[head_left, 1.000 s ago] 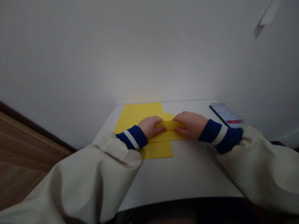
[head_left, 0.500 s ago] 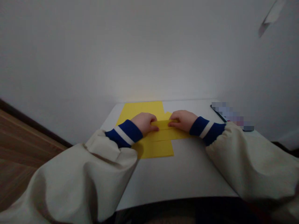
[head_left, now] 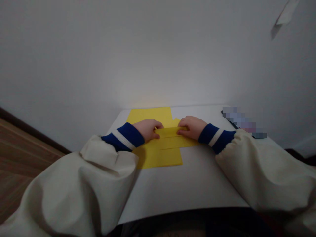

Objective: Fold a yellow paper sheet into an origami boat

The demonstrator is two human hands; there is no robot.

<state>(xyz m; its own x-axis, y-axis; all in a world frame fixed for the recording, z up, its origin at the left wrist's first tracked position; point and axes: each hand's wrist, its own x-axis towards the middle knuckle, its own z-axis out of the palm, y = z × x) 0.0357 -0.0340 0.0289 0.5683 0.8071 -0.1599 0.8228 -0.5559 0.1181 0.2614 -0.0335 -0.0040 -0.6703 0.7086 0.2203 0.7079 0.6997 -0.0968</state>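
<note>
A folded sheet of yellow paper (head_left: 169, 132) spans the gap between my hands, its upper edge turned over in a narrow strip. My left hand (head_left: 148, 129) pinches the strip's left part between thumb and fingers. At the right part, my right hand (head_left: 193, 127) grips it the same way, thumb in front. Beneath and around it lie more yellow sheets: a large yellow sheet (head_left: 150, 114) toward the wall and a yellow piece (head_left: 165, 158) nearer to me. A small yellow corner shows behind the strip, partly hidden by my right hand.
The white table (head_left: 190, 184) stands against a pale wall (head_left: 172, 52). On its right side lies a dark-edged flat object (head_left: 243, 125), its face blurred out. Wooden boards (head_left: 27, 164) show at the left. Something white sticks out from the wall at upper right.
My left hand has slid a little to the left along the folded strip, baring more of it. My right hand stays nearly in place. The whole view has shifted slightly.
</note>
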